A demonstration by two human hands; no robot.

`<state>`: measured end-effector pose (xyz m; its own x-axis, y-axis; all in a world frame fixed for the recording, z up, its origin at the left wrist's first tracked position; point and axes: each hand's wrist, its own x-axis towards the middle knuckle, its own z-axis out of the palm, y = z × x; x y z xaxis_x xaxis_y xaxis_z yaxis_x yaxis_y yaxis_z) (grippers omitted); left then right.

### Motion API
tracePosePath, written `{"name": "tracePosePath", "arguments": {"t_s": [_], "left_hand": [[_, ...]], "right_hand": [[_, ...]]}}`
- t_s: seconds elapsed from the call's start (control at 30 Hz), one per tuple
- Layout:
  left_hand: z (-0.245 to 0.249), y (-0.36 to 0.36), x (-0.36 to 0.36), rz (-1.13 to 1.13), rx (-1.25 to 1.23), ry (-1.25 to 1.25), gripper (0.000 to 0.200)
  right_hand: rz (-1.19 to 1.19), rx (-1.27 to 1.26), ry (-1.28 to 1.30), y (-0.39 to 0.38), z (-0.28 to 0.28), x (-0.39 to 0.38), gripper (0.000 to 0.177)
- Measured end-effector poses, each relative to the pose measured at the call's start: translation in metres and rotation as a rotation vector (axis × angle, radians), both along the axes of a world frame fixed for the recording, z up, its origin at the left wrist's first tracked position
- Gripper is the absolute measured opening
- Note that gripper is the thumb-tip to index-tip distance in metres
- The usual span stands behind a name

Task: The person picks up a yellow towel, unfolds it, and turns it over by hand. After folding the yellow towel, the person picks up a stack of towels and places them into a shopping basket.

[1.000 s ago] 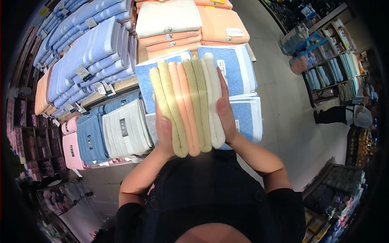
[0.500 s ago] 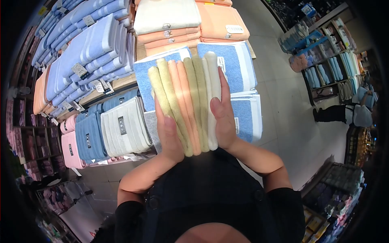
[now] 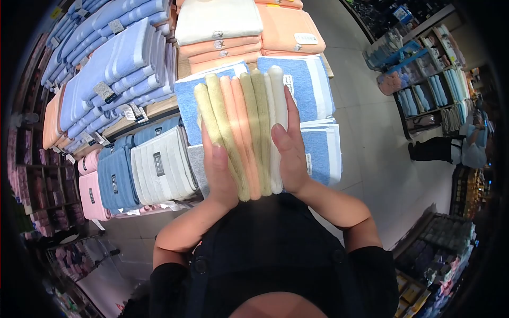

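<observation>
Pressed between my two palms is a stack of folded towels (image 3: 245, 132), held on edge with the folds facing up. Its colours run from yellow-green through peach and olive to white. My left hand (image 3: 219, 172) grips the yellow-green side, thumb along the outer towel. On the white side my right hand (image 3: 289, 156) closes in, its thumb against the white towel. Most of my fingers are hidden behind the stack. Just beyond it lie blue towels with white borders (image 3: 313, 93) on the display.
Peach and white towels (image 3: 220, 24) are piled at the back, blue-violet ones (image 3: 108, 74) at the left. Grey towels (image 3: 161, 164), dark blue towels (image 3: 117, 180) and pink towels (image 3: 94, 193) stand at the near left. A person (image 3: 469, 148) stands at the right near shelves (image 3: 437, 87).
The towel stack stays between my hands and has shifted very slightly. The person at the far right has changed arm position a little.
</observation>
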<state>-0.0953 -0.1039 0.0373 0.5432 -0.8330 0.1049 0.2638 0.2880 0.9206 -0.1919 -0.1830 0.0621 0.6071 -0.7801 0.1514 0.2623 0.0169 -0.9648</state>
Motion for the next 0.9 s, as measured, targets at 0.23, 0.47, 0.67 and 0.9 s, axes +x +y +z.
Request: {"name": "tracePosePath", "arguments": {"t_s": [0.23,0.47,0.67,0.9], "left_hand": [[-0.004,0.008,0.021,-0.08,0.061,-0.034,0.074],[-0.001,0.001,0.003,-0.026,0.003,0.024,0.079],[-0.002,0.001,0.004,-0.042,0.024,-0.044,0.085],[0.005,0.002,0.021,-0.066,-0.042,-0.007,0.077]], "right_hand": [[0.042,0.066,-0.06,-0.01,-0.005,-0.004,0.069],[0.008,0.029,-0.019,-0.005,-0.004,-0.001,0.069],[0.032,0.068,-0.084,-0.006,-0.005,-0.002,0.068],[0.019,0.082,-0.031,-0.017,-0.004,-0.006,0.054]]}}
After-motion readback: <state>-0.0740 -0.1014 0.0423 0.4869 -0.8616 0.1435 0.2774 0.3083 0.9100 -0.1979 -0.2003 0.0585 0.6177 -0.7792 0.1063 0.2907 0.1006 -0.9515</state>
